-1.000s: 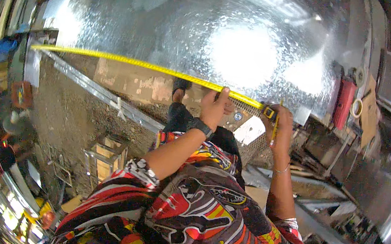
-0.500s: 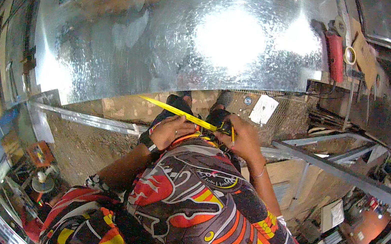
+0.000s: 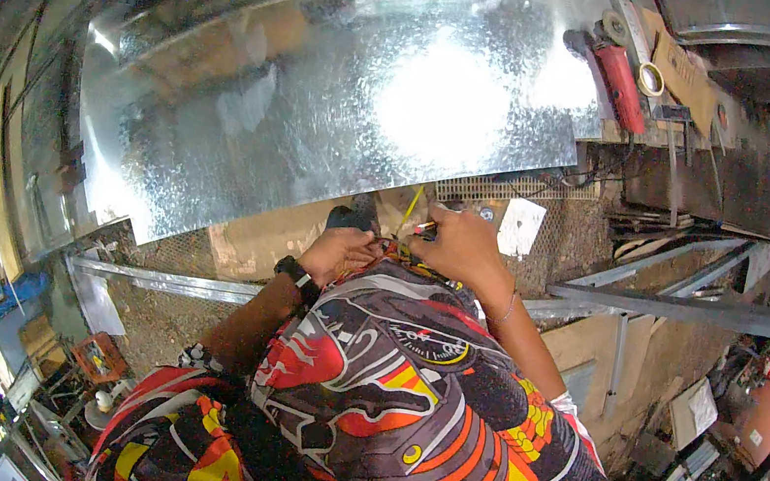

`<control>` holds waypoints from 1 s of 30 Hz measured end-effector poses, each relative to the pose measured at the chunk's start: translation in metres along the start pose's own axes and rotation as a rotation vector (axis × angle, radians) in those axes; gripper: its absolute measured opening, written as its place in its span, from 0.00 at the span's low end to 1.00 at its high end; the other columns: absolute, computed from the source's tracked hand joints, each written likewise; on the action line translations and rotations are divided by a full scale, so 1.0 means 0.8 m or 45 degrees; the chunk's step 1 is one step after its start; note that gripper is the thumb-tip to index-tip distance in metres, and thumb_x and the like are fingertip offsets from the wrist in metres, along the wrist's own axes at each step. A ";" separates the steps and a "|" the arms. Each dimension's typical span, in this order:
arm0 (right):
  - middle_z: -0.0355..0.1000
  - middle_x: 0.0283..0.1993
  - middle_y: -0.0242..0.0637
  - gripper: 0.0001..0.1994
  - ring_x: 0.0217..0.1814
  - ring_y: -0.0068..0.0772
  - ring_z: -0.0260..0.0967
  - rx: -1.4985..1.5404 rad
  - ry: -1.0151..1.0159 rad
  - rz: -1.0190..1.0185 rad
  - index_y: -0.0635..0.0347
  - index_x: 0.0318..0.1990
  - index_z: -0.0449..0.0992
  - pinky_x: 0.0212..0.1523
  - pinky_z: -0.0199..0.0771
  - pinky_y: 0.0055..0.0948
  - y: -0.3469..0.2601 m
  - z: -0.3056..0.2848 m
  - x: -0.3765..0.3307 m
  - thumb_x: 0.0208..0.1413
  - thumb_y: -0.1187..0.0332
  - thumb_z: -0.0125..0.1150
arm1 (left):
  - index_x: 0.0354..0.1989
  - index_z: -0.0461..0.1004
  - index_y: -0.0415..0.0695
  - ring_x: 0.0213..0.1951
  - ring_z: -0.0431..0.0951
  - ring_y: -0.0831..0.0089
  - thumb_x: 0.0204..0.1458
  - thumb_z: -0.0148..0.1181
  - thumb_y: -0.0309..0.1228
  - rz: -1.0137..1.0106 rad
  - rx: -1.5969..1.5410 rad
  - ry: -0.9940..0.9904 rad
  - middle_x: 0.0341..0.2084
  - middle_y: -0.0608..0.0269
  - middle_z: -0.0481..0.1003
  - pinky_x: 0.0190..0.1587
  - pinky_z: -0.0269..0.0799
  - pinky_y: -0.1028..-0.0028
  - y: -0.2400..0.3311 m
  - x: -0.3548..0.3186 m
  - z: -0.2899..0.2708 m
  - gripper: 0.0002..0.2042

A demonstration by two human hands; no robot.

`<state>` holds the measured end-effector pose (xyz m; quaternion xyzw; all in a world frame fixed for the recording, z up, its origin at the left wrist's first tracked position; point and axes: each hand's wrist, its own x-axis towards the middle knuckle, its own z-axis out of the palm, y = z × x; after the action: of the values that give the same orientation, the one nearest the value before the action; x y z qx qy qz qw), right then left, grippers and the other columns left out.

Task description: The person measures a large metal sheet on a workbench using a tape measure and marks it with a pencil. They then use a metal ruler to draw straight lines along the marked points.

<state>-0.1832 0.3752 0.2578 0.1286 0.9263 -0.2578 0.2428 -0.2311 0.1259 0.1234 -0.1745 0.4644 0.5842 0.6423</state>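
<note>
1. Shirt (image 3: 403, 383), patterned, multicoloured: nearest item, sleeves running out to both hands.
2. Left hand (image 3: 338, 253), dark watch (image 3: 298, 277) at the wrist: fingers curled inward by the shirt's front hem. Whether they held anything could not be told.
3. Right hand (image 3: 469, 245), thin bracelet (image 3: 508, 307) at the wrist: fingers bent toward the thumb, seemingly pinched on the yellow strip's lower end.
4. Handling, as judged: a light but sure pinch suited so thin a piece, with the left hand near to steady it and both hands kept low, clear of the sheet's edge, which looked sharp.
5. Yellow strip (image 3: 413, 203), thin: at the right hand's fingertips, rising from them toward the sheet, to the right of the left hand.
6. Paper (image 3: 519, 228), white: beyond the right hand, to its right.
7. Frame (image 3: 683, 311), grey metal: well to the right.
8. Sheet (image 3: 316, 101), shiny metal: beyond both hands, near edge slanting.
9. Red tool (image 3: 617, 86): by the sheet's right end, a pale roll (image 3: 651, 79) just beside.
</note>
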 end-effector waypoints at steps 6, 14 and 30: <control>0.79 0.30 0.55 0.27 0.36 0.60 0.79 0.039 0.070 0.003 0.62 0.44 0.81 0.38 0.78 0.53 0.042 0.005 0.000 0.47 0.47 0.70 | 0.37 0.81 0.34 0.33 0.76 0.75 0.67 0.55 0.48 0.294 0.956 0.185 0.30 0.59 0.81 0.38 0.72 0.70 0.013 -0.012 0.074 0.24; 0.78 0.37 0.55 0.23 0.39 0.62 0.77 0.512 0.625 -0.223 0.63 0.46 0.75 0.39 0.75 0.50 0.110 -0.007 -0.027 0.57 0.51 0.69 | 0.63 0.70 0.42 0.54 0.73 0.71 0.69 0.53 0.49 0.605 0.491 -0.006 0.53 0.62 0.75 0.54 0.74 0.66 0.042 0.011 0.193 0.25; 0.75 0.49 0.53 0.25 0.49 0.61 0.74 -0.049 1.224 0.097 0.62 0.57 0.74 0.48 0.74 0.52 0.524 -0.193 0.079 0.49 0.72 0.67 | 0.55 0.69 0.38 0.53 0.73 0.44 0.41 0.80 0.41 1.281 2.135 0.996 0.52 0.42 0.71 0.56 0.71 0.53 0.201 0.217 0.247 0.35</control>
<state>-0.1440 0.8151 0.1667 0.2624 0.9329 -0.1428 -0.2012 -0.3200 0.4208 0.1361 0.3621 0.9137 0.1783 0.0465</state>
